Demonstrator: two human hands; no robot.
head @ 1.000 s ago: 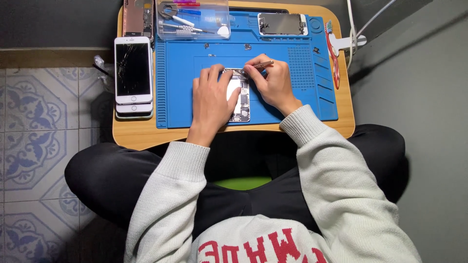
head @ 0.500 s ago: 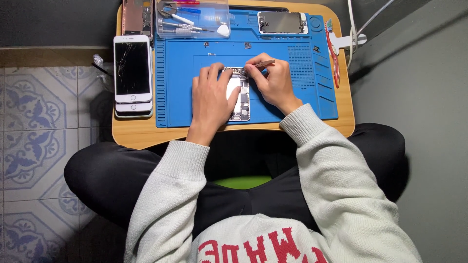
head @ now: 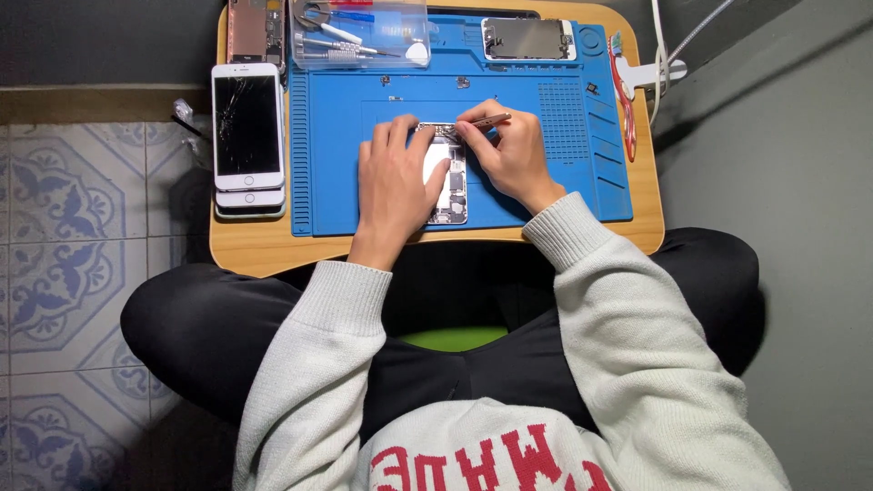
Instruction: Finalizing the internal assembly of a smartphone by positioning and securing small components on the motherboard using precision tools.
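An opened phone body point(head: 451, 186), its inner parts showing, lies on the blue work mat point(head: 346, 173). My left hand point(head: 393, 182) rests flat on the phone's left side and steadies it. My right hand point(head: 511, 153) grips a thin metal tool point(head: 482, 121) like tweezers, with its tip at the phone's top edge. Both wrists come out of pale knitted sleeves.
White phones with a cracked screen on top point(head: 246, 132) are stacked on the wooden lap table point(head: 259, 250) at the left. A clear tool case point(head: 359, 35), a detached screen point(head: 528, 38) and a red-handled tool point(head: 624, 86) lie along the back and right.
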